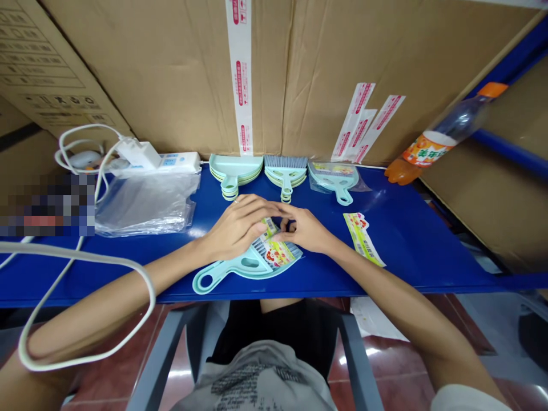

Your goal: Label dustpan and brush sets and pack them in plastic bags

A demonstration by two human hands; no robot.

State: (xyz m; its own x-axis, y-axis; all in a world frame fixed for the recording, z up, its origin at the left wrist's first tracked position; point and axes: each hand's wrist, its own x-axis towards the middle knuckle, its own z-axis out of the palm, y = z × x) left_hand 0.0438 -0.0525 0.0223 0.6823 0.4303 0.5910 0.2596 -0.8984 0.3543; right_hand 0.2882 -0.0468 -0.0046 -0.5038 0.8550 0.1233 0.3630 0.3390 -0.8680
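A light-green dustpan and brush set [240, 266] lies on the blue table in front of me, its handle pointing left. Across the grey bristles sits a yellow-green printed label card [277, 253]. My left hand [240, 226] arches over the set from the left, thumb against the card's edge and fingers reaching toward the other hand. From the right, my right hand [305, 229] curls its fingers and thumb at the card's upper right side. The fingertips of both hands meet above the card and partly hide it.
Stacked dustpans [236, 166], stacked brushes [286, 169] and a bagged set [334, 177] line the back. Clear plastic bags [145, 202] and a power strip [180, 161] lie left, with a white cable [148, 279] in the foreground. Right are another label card [363, 240] and an orange drink bottle [432, 145].
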